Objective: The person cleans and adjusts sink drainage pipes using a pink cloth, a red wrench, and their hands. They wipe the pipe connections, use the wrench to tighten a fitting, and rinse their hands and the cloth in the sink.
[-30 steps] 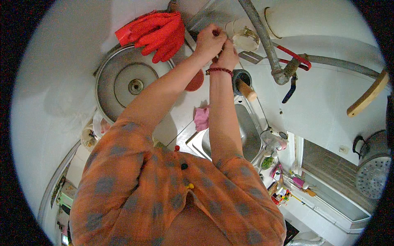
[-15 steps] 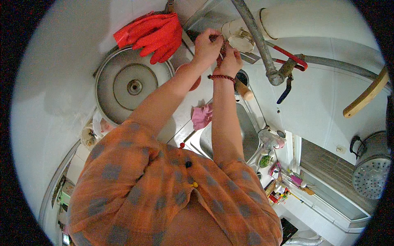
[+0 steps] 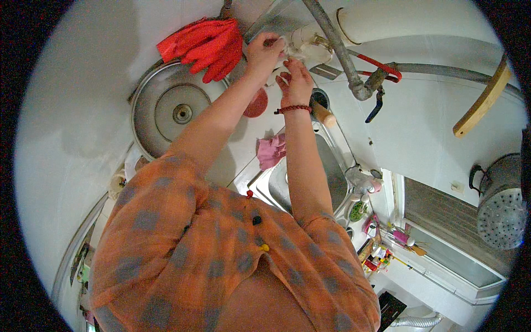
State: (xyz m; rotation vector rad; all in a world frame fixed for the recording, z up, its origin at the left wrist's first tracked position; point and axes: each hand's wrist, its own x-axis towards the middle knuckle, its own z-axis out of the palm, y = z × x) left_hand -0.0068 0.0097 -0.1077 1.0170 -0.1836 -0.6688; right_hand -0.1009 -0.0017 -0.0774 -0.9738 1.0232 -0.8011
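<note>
Both bare hands reach to the far middle, beside the round end of a pale pipe (image 3: pixel 316 52). My left hand (image 3: pixel 264 54) is closed in a pinch at the edge of a thin, whitish, see-through piece (image 3: pixel 291 51), perhaps plastic film. A dark spot shows between its fingers; I cannot tell what it is. My right hand (image 3: pixel 297 83), with a dark red beaded bracelet on the wrist, has its fingers curled, fingertips at the lower side of the same whitish piece. A flat grey blade (image 3: pixel 326 71) and a dark holder with a wooden handle (image 3: pixel 323 114) are right of that hand.
Red rubber gloves (image 3: pixel 213 47) hang over a big round metal lid (image 3: pixel 145 124) on the left. A red round thing (image 3: pixel 256 104), a pink cloth (image 3: pixel 271 151) and a steel sink (image 3: pixel 326 166) lie below the hands. Grey pipes (image 3: pixel 334 41) with a blue-handled valve (image 3: pixel 376 105) cross the right.
My left hand has shifted left and my right hand slightly down, widening the gap between them. The whitish piece now shows there; earlier, something dark was between the fingers. The view has shifted slightly.
</note>
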